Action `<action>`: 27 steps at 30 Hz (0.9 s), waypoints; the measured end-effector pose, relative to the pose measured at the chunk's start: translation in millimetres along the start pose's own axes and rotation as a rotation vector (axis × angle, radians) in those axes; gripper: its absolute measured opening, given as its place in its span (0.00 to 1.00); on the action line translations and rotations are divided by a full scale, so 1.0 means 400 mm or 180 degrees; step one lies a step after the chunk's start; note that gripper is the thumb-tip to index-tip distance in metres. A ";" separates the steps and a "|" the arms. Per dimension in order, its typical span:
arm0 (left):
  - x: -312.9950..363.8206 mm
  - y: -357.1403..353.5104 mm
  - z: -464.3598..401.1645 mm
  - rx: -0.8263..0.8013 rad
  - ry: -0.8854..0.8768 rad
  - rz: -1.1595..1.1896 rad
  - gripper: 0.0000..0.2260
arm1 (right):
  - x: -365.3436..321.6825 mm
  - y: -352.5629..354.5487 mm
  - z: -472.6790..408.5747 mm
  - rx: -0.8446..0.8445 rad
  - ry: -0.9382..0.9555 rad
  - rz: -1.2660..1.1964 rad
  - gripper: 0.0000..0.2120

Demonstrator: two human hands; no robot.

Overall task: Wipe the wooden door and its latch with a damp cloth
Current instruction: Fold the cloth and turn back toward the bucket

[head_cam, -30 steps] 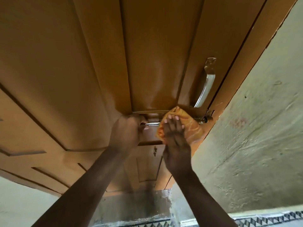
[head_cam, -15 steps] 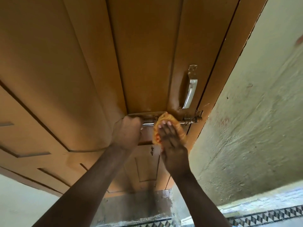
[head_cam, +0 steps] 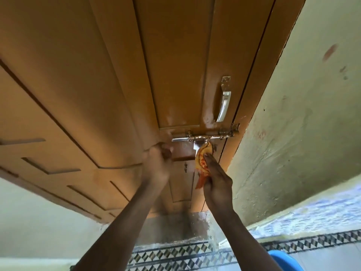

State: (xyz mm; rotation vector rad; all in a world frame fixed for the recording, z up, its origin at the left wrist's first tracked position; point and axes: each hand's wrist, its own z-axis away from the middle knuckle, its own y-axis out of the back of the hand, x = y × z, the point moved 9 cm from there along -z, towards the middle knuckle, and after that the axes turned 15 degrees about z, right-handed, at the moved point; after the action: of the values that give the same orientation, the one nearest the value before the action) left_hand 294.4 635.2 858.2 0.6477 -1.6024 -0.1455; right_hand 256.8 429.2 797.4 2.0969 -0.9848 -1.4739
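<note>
The brown wooden door [head_cam: 109,79] fills the upper left of the head view. Its metal slide latch [head_cam: 205,137] runs across near the door's right edge, below a chrome pull handle [head_cam: 224,103]. My right hand [head_cam: 215,182] holds an orange cloth [head_cam: 202,161] bunched up, its top touching the latch's hanging flat tab just under the bolt. My left hand [head_cam: 159,163] is blurred and rests with closed fingers against the door, left of the latch's end.
A rough pale green wall [head_cam: 297,133] stands right of the door frame. Patterned tiles [head_cam: 175,255] run along the floor below. A blue plastic object [head_cam: 283,260] shows at the bottom right corner.
My right hand has dropped below the bolt and turned, the cloth bunched in it, so the whole latch shows. My left hand has slipped a little down and left. The camera tilted up.
</note>
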 end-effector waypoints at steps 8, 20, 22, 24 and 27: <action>-0.094 -0.124 0.288 -0.0994 0.3255 0.3152 0.23 | -0.153 0.098 0.137 0.0002 0.1427 0.0978 0.17; -0.021 0.022 0.331 -0.0859 0.2104 0.2583 0.07 | -0.116 0.229 0.277 0.0451 -0.0333 -0.1300 0.17; 0.017 0.042 0.334 -0.1150 0.1961 0.2617 0.09 | -0.057 0.229 0.295 0.0587 -0.1406 -0.1215 0.13; 0.056 0.056 0.342 -0.1491 0.1901 0.2760 0.09 | -0.048 0.173 0.293 -0.0092 -0.2088 -0.1947 0.24; 0.091 0.077 0.363 -0.1774 0.1847 0.2861 0.08 | -0.141 0.119 0.305 -0.1130 -0.2440 -0.3814 0.27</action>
State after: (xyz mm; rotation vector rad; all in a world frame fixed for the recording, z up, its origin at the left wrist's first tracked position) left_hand 147.1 602.7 881.5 -0.4575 -1.0774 0.2419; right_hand 117.4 447.7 821.0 1.8462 0.5705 -2.8334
